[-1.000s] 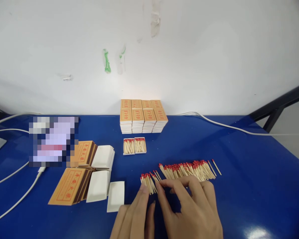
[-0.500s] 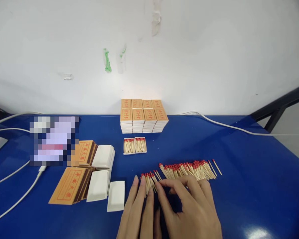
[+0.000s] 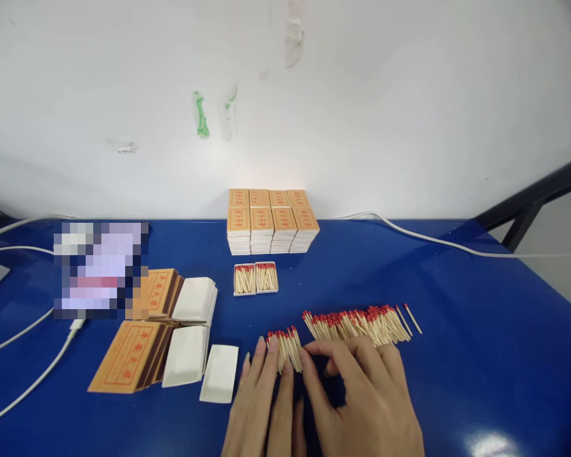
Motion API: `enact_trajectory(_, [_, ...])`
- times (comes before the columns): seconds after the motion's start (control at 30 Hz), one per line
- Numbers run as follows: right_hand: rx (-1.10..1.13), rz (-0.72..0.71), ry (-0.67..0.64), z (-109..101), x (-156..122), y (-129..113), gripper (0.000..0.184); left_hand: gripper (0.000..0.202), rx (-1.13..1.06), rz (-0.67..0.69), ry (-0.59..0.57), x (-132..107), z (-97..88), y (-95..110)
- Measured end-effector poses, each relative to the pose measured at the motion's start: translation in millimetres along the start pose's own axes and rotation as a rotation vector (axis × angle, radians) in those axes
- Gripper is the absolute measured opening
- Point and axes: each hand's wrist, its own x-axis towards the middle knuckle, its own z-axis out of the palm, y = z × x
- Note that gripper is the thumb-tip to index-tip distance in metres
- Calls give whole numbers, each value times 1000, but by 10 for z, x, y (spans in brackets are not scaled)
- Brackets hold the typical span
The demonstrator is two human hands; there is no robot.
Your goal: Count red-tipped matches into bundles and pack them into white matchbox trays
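A small bunch of red-tipped matches (image 3: pixel 289 349) lies on the blue table between my hands. My left hand (image 3: pixel 259 397) is open, its fingers stretched along the left and near sides of the bunch and touching it. At the bunch's right edge, the thumb and forefinger of my right hand (image 3: pixel 361 393) come together against the matches; the other fingers are curled. Just beyond my right hand a larger row of loose matches (image 3: pixel 356 324) is spread out. An upturned white matchbox tray (image 3: pixel 219 373) rests left of my left hand.
Two filled matchbox trays (image 3: pixel 255 278) sit ahead, before a stack of matchboxes (image 3: pixel 272 219) against the wall. To the left are orange matchbox sleeves (image 3: pixel 128 355), more white trays (image 3: pixel 185 355), a blurred-out phone (image 3: pixel 102 266) and white cables (image 3: pixel 42 387).
Stray matches at the bunch's right side now stand closer against it, and the bunch looks more even. Both hands keep nearly the same place. The view has shifted slightly.
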Motion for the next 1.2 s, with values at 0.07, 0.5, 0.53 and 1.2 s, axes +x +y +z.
enact_trajectory(0.07, [20, 44, -1, 3, -19, -88, 20, 73, 12, 133, -42, -23, -20, -145])
enact_trajectory(0.5, [-58, -62, 79, -10, 58, 45, 10, 39, -46, -125, 162, 145, -23, 303])
enact_trajectory(0.53, [-42, -66, 70, -6, 52, 23, 10, 40, -60, -136, 162, 129, -15, 292])
enact_trajectory(1.2, [-38, -101, -40, -91, 22, 79, 17, 74, -135, -193, 163, 43, 0, 276])
